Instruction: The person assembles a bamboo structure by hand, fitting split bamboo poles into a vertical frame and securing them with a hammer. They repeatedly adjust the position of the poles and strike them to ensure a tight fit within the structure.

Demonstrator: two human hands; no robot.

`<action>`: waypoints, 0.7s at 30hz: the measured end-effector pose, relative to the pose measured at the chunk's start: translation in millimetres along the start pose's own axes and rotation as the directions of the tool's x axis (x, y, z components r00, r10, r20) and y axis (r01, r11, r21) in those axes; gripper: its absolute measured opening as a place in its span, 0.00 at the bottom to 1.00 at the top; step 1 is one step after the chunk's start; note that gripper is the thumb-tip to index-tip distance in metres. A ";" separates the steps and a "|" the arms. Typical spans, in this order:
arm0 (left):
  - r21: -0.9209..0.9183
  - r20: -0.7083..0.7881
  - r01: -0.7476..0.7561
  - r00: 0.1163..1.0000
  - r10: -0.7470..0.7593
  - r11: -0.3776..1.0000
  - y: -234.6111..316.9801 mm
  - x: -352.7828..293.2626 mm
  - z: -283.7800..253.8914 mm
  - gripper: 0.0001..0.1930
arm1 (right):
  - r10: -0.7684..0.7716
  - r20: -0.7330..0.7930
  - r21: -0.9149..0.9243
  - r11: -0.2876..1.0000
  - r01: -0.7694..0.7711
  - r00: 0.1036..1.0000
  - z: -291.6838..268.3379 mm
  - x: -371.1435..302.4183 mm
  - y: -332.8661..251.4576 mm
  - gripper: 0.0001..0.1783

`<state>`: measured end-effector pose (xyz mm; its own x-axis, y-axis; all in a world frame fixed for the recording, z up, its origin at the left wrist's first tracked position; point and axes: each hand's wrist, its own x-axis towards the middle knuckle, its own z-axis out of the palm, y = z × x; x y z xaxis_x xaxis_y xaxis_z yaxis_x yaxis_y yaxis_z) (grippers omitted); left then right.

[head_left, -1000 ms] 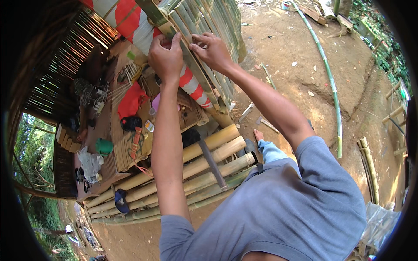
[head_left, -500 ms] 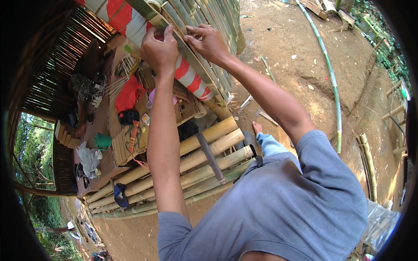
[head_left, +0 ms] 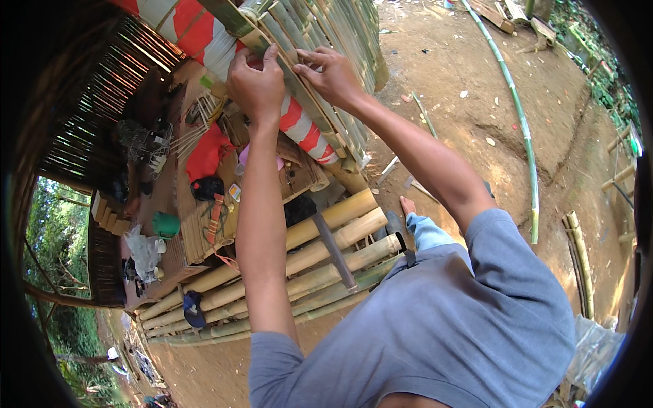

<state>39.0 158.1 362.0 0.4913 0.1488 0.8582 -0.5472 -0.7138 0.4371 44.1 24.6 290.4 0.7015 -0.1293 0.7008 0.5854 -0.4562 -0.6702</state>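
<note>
Both of my arms reach up to a panel of split green bamboo slats (head_left: 343, 41) at the top of the view. My left hand (head_left: 257, 87) is closed on the edge of a long bamboo strip (head_left: 299, 88) that runs slantwise along the panel. Its thumb lies against the strip while the other fingers curl. Just to the right, my right hand (head_left: 331, 76) has its thumb and fingers pinched together at the slats; what is between them is too small to make out. Behind the left hand passes a red-and-white striped sheet (head_left: 299, 124), wrapped along the panel's edge.
Below is a rail of thick bamboo poles (head_left: 333, 234) with a dark flat bar (head_left: 333, 251) across it and a blue cap (head_left: 193, 309) hanging there. A platform at left holds a red cloth (head_left: 207, 151) and a green cup (head_left: 165, 224). A long bamboo pole (head_left: 520, 115) lies on the dirt.
Both hands stay at the same strip and shift only slightly. The whole view has moved a little, so the scene sits slightly lower and to the right.
</note>
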 end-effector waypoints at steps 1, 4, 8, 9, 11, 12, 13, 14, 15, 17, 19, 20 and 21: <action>0.006 0.007 0.002 1.000 -0.002 1.000 1.6 0.0 -1.4 0.16 | -0.011 -0.009 0.008 1.000 0.011 1.000 0.8 0.0 0.3 0.23; 0.014 0.005 -0.010 1.000 0.010 1.000 1.1 -1.8 -1.8 0.16 | -0.026 -0.029 0.027 0.999 0.027 0.999 2.9 0.3 1.5 0.24; 0.021 0.024 0.042 0.999 -0.043 0.999 -7.2 -1.6 0.8 0.15 | -0.022 -0.021 0.029 0.999 0.022 1.000 4.2 0.7 0.9 0.24; 0.001 0.036 0.047 0.998 -0.047 0.999 -7.5 -2.5 0.0 0.15 | -0.026 -0.018 0.026 0.999 0.026 1.000 4.4 0.3 0.2 0.23; -0.042 0.055 0.059 0.997 -0.056 0.997 0.4 -4.9 -2.1 0.14 | -0.020 -0.017 0.050 0.999 0.021 1.000 2.6 -0.3 2.3 0.23; -0.045 0.051 0.051 0.998 -0.049 0.998 -0.1 -3.6 -0.4 0.14 | -0.018 -0.015 0.062 0.998 0.019 1.000 2.5 0.4 3.2 0.23; -0.045 0.047 0.046 0.998 -0.044 0.998 -1.7 -3.7 0.3 0.14 | -0.014 -0.013 0.068 0.998 0.015 1.000 2.5 0.1 1.2 0.23; -0.044 0.043 0.040 0.998 -0.038 0.998 -3.8 -3.1 0.2 0.14 | -0.010 -0.009 0.075 0.997 0.010 1.000 3.0 0.0 -1.1 0.23; -0.046 0.041 0.037 0.999 -0.035 0.998 -5.6 -2.0 -1.0 0.14 | -0.006 -0.006 0.082 0.997 0.006 1.000 3.8 0.4 -3.3 0.23; -0.065 0.048 0.036 0.998 -0.033 0.997 -8.8 -2.9 3.0 0.14 | -0.007 -0.013 0.106 0.994 0.008 1.000 3.7 -0.2 1.1 0.24; -0.073 0.031 0.012 0.999 -0.009 0.997 -12.0 -3.8 5.9 0.15 | -0.014 -0.009 0.099 0.995 0.015 1.000 3.9 -0.1 3.4 0.24; -0.074 0.024 0.001 1.000 0.001 0.997 -13.4 -4.7 6.6 0.15 | -0.021 0.000 0.079 0.997 0.021 1.000 3.5 0.8 3.9 0.24; -0.045 0.020 -0.011 1.000 0.012 0.999 -15.3 -3.5 6.9 0.16 | -0.028 0.008 0.060 0.998 0.028 1.000 3.1 2.5 4.5 0.24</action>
<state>50.3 163.8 350.5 0.4984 0.1269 0.8576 -0.5823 -0.6839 0.4396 49.7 25.0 288.4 0.6879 -0.1091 0.7176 0.6280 -0.4063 -0.6638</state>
